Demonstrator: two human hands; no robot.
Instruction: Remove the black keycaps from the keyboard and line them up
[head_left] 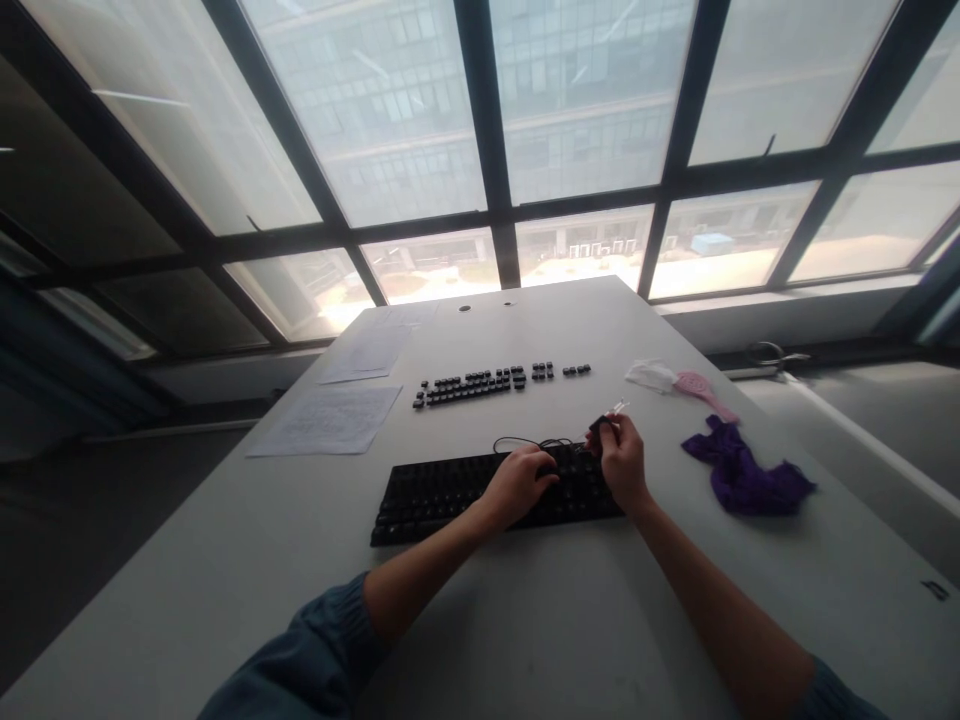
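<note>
A black full-size keyboard (pixel 442 490) lies on the white table in front of me. My left hand (pixel 521 483) rests on its middle-right keys, fingers bent and thumb apart from the index finger. Dark keys show in that gap; whether anything small is between them is hard to see. Over the keyboard's right end, my right hand (pixel 621 460) grips a keycap puller with a black handle (pixel 601 426). Its thin wire ends (pixel 619 405) point up and away from the keys. Behind the keyboard, loose black keycaps (pixel 480 384) are laid out in rows.
A black cable (pixel 517 439) loops behind the keyboard. Printed papers (pixel 326 420) lie to the left. On the right are a purple cloth (pixel 750 478), a pink item (pixel 697 386) and crumpled white material (pixel 649 375). Large windows (pixel 585 100) rise beyond the table's far edge.
</note>
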